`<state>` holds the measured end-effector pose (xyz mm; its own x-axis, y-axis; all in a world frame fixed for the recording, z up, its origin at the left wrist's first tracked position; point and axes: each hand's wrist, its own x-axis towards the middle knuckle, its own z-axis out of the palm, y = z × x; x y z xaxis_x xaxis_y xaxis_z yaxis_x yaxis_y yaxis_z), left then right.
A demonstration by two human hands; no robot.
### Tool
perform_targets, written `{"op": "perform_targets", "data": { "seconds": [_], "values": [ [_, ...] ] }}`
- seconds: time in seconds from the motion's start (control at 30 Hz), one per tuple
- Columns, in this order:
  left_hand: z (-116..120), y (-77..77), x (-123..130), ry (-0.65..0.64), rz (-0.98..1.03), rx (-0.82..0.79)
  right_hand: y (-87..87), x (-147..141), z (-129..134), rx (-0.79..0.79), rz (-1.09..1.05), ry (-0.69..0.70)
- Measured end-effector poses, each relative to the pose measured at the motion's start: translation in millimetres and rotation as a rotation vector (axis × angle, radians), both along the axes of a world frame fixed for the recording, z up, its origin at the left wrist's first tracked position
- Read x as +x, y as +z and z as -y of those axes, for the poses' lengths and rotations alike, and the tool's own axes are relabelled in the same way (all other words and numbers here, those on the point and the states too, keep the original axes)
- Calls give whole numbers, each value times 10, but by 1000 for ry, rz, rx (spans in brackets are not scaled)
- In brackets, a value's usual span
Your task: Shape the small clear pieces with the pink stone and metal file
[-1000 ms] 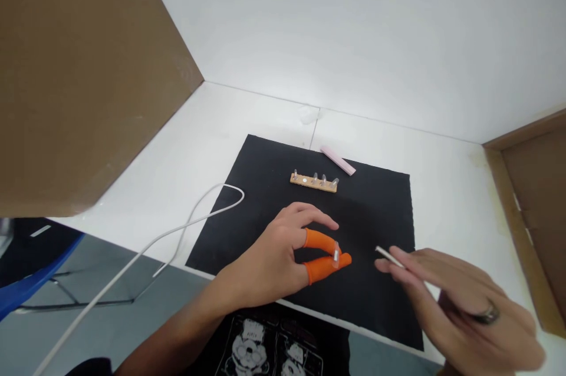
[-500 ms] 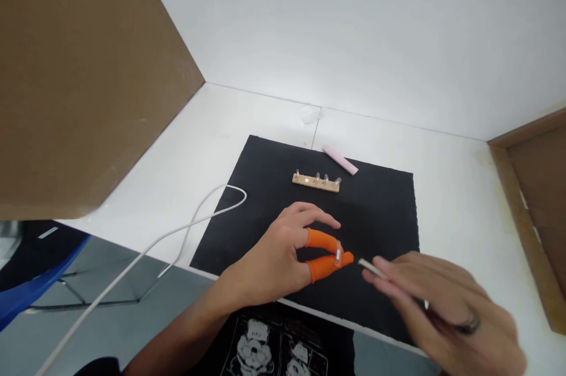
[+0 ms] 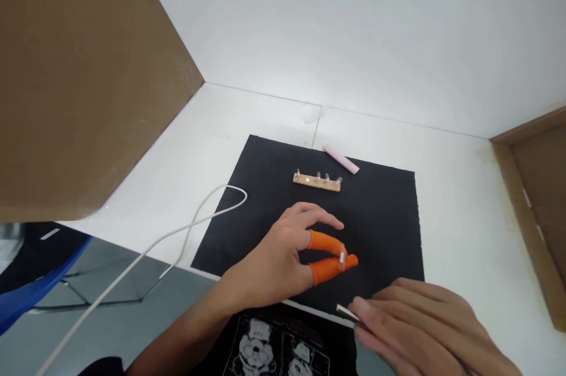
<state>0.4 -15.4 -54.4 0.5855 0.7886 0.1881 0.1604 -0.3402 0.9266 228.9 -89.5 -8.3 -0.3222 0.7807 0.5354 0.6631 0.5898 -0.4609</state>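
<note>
My left hand [image 3: 283,255] is over the near part of the black mat [image 3: 265,211], with orange finger cots on its thumb and index finger. Pinched between those two is a small clear nail tip [image 3: 342,258] with a white patch. At the mat's near edge, my right hand [image 3: 424,326] is closed around a thin, flat stick-like tool [image 3: 347,312]; its pale end sticks out to the left and most of it is hidden. Beyond the left hand lies a narrow wooden strip [image 3: 313,182] bearing several clear nail tips and one bare white dot.
A pale pink bar [image 3: 340,159] lies across the mat's far edge. On the left a white cable [image 3: 177,230] loops onto the mat. Brown panels stand at the left [image 3: 88,81] and right [image 3: 530,228], with a white wall behind.
My right hand has drawn toward me and to the left with the tool, lower and farther from the nail tip. The left hand has hardly shifted and still grips the nail tip.
</note>
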Motion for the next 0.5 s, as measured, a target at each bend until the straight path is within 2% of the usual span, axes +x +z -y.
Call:
{"op": "perform_targets", "data": {
  "seconds": [0.07,0.17,0.23,0.37,0.43,0.5],
  "values": [
    [-2,-4,-2,-3,-6,5,0,28,-63,0,7,25],
    [4,-15,-12,-7,-16,2,-93,176,-151,123,-29,-117],
    [9,-24,-16,-5,-11,1,-129,207,-157,163,-37,-148],
    [8,-27,-11,-8,0,10,-85,56,-72,34,15,26],
    [5,-23,-8,-6,-1,16,-87,20,-47,-4,14,50],
    [3,-25,-8,-6,-2,21,-139,76,-60,23,-11,10]
  ]
}}
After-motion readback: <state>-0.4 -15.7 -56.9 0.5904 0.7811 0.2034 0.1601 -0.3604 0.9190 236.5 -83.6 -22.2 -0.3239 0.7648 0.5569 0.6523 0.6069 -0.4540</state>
